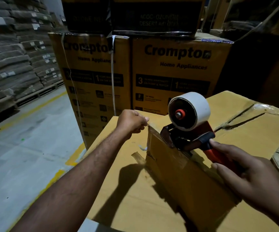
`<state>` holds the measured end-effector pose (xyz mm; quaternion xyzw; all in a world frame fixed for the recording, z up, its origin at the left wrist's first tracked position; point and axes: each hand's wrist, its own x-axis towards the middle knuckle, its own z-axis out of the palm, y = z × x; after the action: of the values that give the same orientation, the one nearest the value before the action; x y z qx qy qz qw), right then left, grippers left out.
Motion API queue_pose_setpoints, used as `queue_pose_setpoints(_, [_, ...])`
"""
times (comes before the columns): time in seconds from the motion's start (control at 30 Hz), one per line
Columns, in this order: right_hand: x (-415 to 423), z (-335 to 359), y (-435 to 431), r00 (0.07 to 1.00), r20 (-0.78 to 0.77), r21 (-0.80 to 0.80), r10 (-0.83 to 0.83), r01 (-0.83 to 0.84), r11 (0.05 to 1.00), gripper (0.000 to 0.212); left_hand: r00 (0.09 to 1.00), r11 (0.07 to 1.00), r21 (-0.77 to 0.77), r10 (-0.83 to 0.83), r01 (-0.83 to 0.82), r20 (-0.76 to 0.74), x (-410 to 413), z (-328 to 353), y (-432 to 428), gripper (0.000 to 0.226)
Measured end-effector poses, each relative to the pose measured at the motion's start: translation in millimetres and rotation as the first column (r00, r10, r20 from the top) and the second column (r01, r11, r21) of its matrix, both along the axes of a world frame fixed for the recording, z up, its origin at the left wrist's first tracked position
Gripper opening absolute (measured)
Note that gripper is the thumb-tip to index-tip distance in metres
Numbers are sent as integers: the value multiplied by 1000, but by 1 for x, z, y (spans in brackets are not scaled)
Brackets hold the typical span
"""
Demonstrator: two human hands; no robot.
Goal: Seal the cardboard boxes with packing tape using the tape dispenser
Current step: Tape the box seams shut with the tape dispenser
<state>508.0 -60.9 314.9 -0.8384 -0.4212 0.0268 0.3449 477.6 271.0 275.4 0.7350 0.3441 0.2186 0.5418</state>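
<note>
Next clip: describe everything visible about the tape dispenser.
The tape dispenser is a hand-held gun type with a black frame, an orange-red handle, a dark reddish front guard and a pale tape roll on an orange hub. It stands roll uppermost, its front end resting on the top edge of a small cardboard box. The right hand grips the handle from behind. The left hand, pinching a tape end at the box's far corner, does not touch it.

The left arm (85,173) reached far out, almost straight. Its grip (132,122) was curled, finger and thumb pinching a bit of tape (146,122). The right grip (252,174) was closer in, fingers wrapped round the dispenser (189,124) handle.
</note>
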Motion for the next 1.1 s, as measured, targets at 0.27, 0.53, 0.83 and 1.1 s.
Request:
queue_pose_setpoints(0.27, [-3, -4, 0, 1000, -22, -5, -16, 16, 1000, 49, 998, 969, -240, -60, 54, -19, 7, -11, 0, 14])
queue_pose_setpoints(0.53, [-6, -11, -5, 1000, 3, -8, -25, 25, 1000, 55, 880, 994, -54, -109, 95, -463, 4, -29, 22, 83])
queue_pose_setpoints(0.83, [-1, -16, 5, 996, 68, -1, -65, 65, 998, 58, 874, 564, 668, -312, 485, -372, -16, -48, -17, 96])
queue_pose_setpoints(1.1, [10, -13, 41, 992, -7, -36, -129, 128, 991, 55, 925, 221, 905, -200, 364, -323, 23, -34, 31, 46])
